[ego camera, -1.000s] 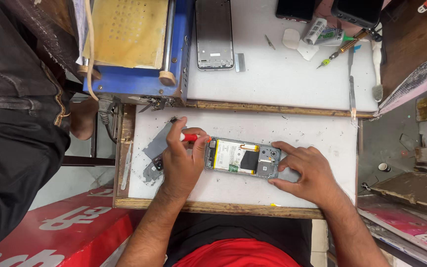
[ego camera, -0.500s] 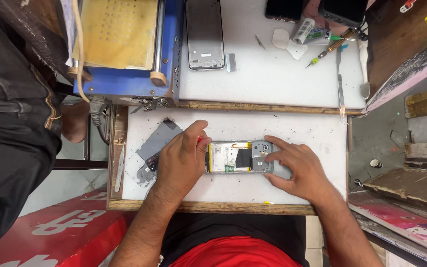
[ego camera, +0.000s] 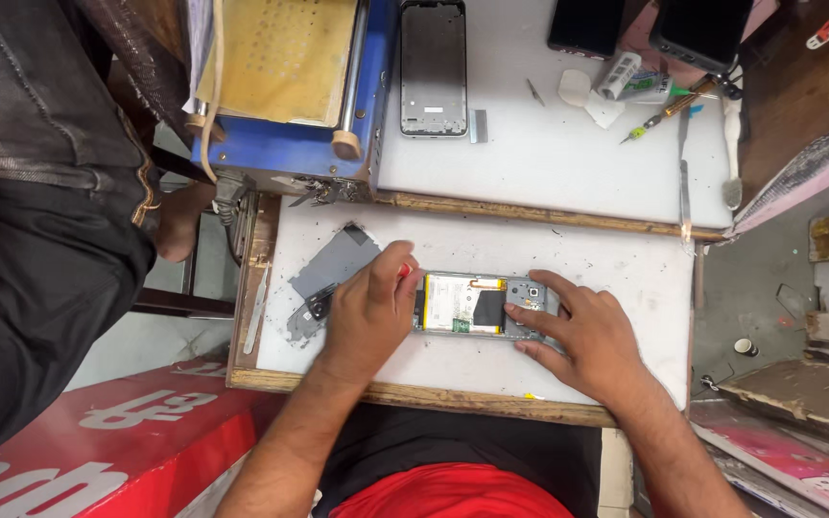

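Opened phone (ego camera: 477, 305) lies between my hands on the white board (ego camera: 626, 278). Left hand (ego camera: 368, 312) closes around a red-tipped tool (ego camera: 403, 271) at the phone's near end; right hand (ego camera: 582, 336), fingers spread, pins the camera end. I judge: press flat, keep tool strokes short, steer off the battery.

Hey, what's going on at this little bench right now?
A person is working on an opened phone lying on a white board. The right hand pins its camera end flat, while the left hand holds a red-handled tool at the other end. A detached grey back cover lies just left of it.
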